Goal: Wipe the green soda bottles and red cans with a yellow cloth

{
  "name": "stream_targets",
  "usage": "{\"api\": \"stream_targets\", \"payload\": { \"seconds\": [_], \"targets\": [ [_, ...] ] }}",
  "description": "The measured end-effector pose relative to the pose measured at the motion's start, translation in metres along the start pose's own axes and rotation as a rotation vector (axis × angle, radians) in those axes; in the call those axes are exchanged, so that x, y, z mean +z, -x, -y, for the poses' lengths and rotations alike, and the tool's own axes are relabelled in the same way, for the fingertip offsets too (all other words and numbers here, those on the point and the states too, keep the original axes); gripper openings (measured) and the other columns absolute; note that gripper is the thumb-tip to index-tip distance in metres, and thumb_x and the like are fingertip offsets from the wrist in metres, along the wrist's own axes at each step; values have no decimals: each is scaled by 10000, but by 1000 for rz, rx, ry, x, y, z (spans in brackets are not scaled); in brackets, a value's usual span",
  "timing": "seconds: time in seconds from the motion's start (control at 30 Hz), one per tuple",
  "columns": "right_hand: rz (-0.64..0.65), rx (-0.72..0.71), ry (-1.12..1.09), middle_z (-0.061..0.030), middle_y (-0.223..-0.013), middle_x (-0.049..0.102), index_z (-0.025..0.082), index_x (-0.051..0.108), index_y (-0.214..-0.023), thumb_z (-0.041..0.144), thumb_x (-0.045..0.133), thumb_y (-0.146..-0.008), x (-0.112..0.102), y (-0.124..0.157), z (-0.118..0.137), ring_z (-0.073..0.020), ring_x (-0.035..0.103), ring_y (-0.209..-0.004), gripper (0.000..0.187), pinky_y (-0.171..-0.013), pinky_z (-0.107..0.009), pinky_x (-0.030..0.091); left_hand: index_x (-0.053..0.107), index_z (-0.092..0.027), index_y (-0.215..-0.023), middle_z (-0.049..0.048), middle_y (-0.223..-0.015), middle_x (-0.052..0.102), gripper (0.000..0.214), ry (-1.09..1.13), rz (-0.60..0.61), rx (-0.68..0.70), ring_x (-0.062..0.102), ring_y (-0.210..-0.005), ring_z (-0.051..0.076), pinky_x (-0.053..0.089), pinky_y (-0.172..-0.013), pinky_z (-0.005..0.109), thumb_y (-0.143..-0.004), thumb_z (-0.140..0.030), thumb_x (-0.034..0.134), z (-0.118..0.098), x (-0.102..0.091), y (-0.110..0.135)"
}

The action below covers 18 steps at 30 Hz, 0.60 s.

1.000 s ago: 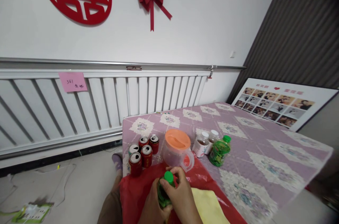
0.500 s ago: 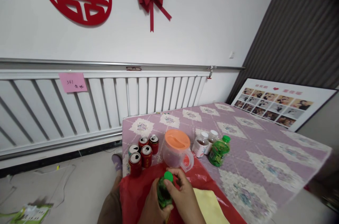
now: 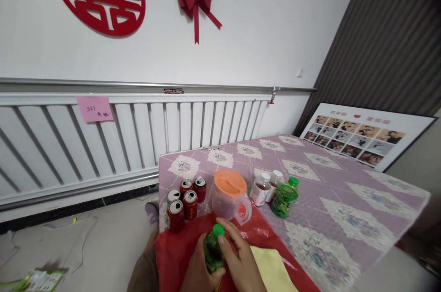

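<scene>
My left hand is wrapped round a small green plastic bottle with a green cap, held upright over the red plastic sheet. On the bottle's other side is my right hand, its thumb by the neck just below the cap and its fingers curled behind. The cap sits on the bottle. Just beyond the hands stands a clear pitcher with an orange lid. A folded yellow cloth lies beside my right wrist.
Several opened red drink cans stand left of the pitcher. To its right are two white-capped bottles and another green bottle. A floral purple cloth covers the table. The radiator runs along the wall behind; a photo board leans at right.
My right fingers have loosened a little and shifted slightly at the cap, with the thumb now lower beside the neck. My left hand still holds the bottle in the same place.
</scene>
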State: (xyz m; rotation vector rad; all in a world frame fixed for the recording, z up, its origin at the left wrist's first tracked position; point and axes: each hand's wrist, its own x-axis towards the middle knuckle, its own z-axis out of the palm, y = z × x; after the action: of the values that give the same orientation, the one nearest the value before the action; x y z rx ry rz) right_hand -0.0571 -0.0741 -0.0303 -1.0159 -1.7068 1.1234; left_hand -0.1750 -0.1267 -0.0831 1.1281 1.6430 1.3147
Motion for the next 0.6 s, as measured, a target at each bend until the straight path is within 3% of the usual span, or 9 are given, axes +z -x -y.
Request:
{"api": "stream_targets", "payload": {
  "seconds": [0.23,0.3,0.47,0.6],
  "targets": [
    [-119,-14,-50,-115,-1100,740,215,760,-922,591,562,-862,-7,2,-5,-268,684,-1025,429,-903,-356,557,615,-217,-1210,99,-1237,696,692,-20,-15,-21,606,-1200,341,482,-1025,395,-546,-201,809,-3,-1,2],
    [-132,20,-61,-110,-1088,745,215,750,-937,614,567,-849,-8,2,-6,-267,692,-1003,449,-860,-342,574,615,-227,-1213,85,-1237,698,693,-20,-6,-12,617,-1184,328,482,-1026,385,-548,-196,804,-5,-1,2],
    [-43,40,-47,-94,-1318,656,248,690,-1210,587,588,-845,-3,1,-4,-262,579,-1250,508,-1080,-391,440,626,-232,-1201,84,-1222,706,686,-31,-5,-29,622,-1176,338,492,-1017,398,-541,-172,802,-18,-4,2],
    [-35,9,-55,-107,-1227,693,233,740,-1056,615,538,-866,-1,1,-2,-264,626,-1162,472,-1038,-380,476,643,-247,-1157,69,-1185,720,632,-39,17,-35,627,-1163,337,512,-988,399,-551,-186,813,-30,-10,5]
  ]
}}
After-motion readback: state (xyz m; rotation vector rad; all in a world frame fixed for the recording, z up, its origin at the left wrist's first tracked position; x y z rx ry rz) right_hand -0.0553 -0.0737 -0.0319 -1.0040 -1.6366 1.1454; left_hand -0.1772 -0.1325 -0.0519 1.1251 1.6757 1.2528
